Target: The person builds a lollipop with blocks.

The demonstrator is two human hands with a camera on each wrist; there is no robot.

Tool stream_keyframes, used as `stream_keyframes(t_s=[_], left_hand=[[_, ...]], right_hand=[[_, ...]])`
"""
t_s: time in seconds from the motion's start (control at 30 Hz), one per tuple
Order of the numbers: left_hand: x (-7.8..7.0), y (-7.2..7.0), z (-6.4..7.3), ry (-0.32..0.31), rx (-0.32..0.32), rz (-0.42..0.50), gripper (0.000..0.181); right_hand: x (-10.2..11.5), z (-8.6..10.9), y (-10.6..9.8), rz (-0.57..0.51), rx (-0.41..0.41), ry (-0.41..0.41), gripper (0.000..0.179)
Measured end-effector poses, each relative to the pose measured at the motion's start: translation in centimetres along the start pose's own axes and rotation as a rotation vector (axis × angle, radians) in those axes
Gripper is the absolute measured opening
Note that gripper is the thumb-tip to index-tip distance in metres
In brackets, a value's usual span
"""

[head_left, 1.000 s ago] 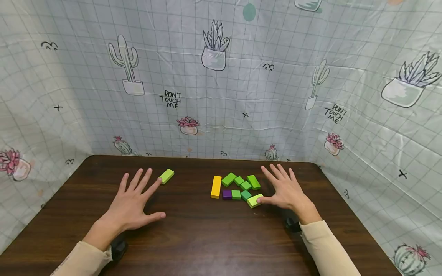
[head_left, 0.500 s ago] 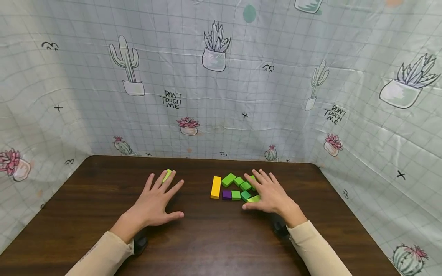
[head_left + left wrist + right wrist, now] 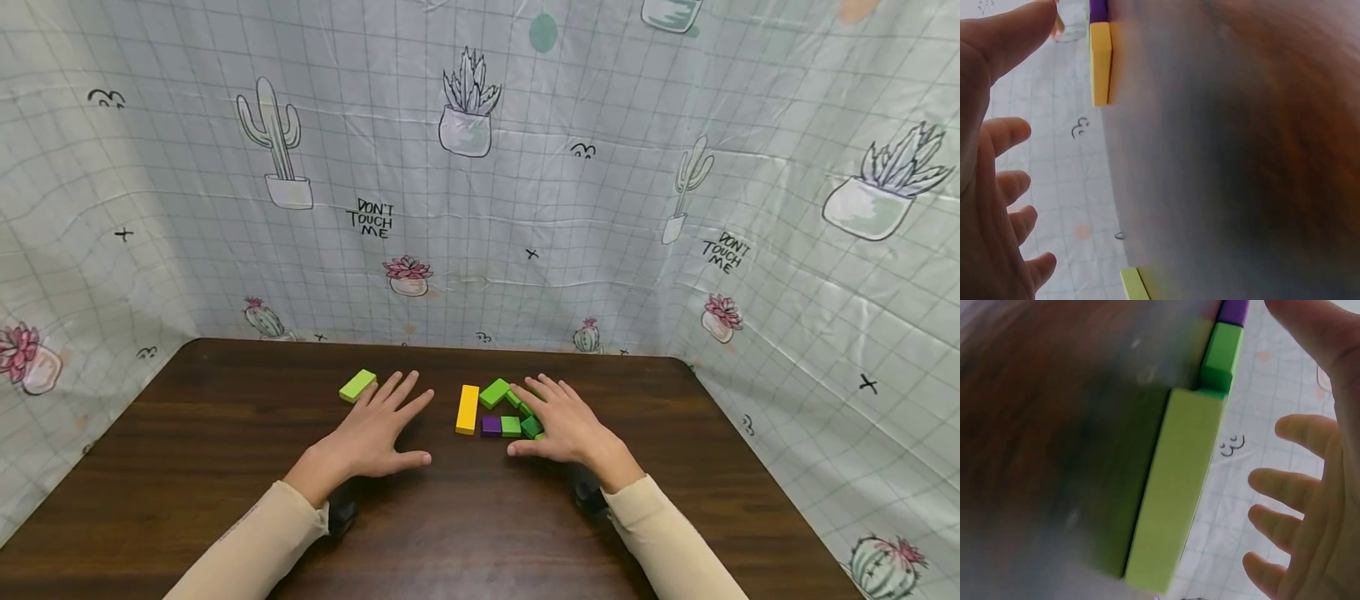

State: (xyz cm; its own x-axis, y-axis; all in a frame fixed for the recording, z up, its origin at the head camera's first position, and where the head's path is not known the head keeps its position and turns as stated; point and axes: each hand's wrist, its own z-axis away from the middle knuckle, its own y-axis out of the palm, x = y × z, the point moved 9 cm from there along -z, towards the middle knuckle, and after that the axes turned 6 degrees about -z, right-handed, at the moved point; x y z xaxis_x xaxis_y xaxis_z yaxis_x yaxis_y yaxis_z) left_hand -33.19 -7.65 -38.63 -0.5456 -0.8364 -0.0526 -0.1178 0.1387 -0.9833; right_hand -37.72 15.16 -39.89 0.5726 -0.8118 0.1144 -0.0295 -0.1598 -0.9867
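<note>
My left hand (image 3: 367, 437) hovers over the table with its fingers spread and holds nothing. Just past its little finger lies a light-green block (image 3: 357, 385), and a longer yellow block (image 3: 467, 409) is to its right. My right hand (image 3: 566, 427), fingers also spread and holding nothing, is above the right part of a cluster of blocks and hides some of them. Showing beside it are a purple block (image 3: 491, 427), a green block (image 3: 511, 427), a darker green block (image 3: 531, 427) and another green block (image 3: 495, 392). In the right wrist view a yellow-green block (image 3: 1175, 487) lies below that hand.
The blocks lie on a dark brown wooden table (image 3: 465, 533). A light curtain (image 3: 480, 192) with cactus drawings and a grid surrounds its back and sides. Each wrist wears a black camera, and both arms have cream sleeves.
Both hands have moved inward. The left passed over the light-green block towards the yellow one; the right came left and now covers more of the cluster. The blocks look unmoved.
</note>
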Motion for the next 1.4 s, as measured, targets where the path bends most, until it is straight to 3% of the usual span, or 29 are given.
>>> stream_keyframes(t_s=[0.27, 0.73, 0.93, 1.4], left_hand=[[-0.6, 0.5, -2.2, -0.008, 0.075, 0.106, 0.088], [-1.2, 2.7, -6.3, -0.05, 0.2, 0.247, 0.081], [-1.7, 3.3, -7.3, -0.035, 0.248, 0.261, 0.077], [-2.9, 4.1, -8.2, -0.001, 0.244, 0.194, 0.066]], right_hand=[[1.0, -1.5, 0.7, -0.046, 0.058, -0.006, 0.09], [3.0, -3.1, 1.3, -0.074, 0.066, -0.035, 0.06], [3.5, -3.2, 1.3, -0.092, 0.073, -0.053, 0.045], [4.5, -3.1, 1.0, -0.09, 0.049, -0.128, 0.033]])
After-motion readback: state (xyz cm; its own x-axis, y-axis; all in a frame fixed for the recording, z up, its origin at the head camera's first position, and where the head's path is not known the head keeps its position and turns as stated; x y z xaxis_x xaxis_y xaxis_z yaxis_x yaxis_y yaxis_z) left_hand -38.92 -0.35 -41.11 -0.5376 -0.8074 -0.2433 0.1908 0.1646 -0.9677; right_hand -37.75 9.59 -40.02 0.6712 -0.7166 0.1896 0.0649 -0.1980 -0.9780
